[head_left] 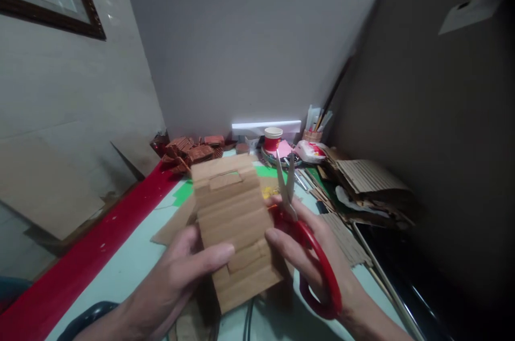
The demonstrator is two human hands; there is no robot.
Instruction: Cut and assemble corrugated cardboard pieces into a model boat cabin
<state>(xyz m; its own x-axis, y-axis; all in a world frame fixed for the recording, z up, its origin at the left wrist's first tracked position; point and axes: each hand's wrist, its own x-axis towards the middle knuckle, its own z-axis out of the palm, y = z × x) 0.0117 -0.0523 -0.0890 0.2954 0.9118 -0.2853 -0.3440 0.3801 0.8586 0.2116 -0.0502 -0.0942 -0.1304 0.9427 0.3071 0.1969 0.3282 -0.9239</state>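
My left hand [177, 271] grips a brown corrugated cardboard piece [235, 223] with stepped layers, thumb pressed on its front face. The piece is held up above the table, tilted toward me. My right hand [309, 255] holds red-handled scissors [306, 234], fingers through the loops. The blades point up and stand slightly apart beside the cardboard's right edge. My right thumb touches that edge.
The pale table [132, 255] has a red strip [80, 266] along its left side. At the back lie small brick-coloured cardboard models [193, 150], a red paper cup [273, 139], a brush holder [314, 132] and green paper [183, 193]. Corrugated cardboard scraps [366, 185] pile at the right.
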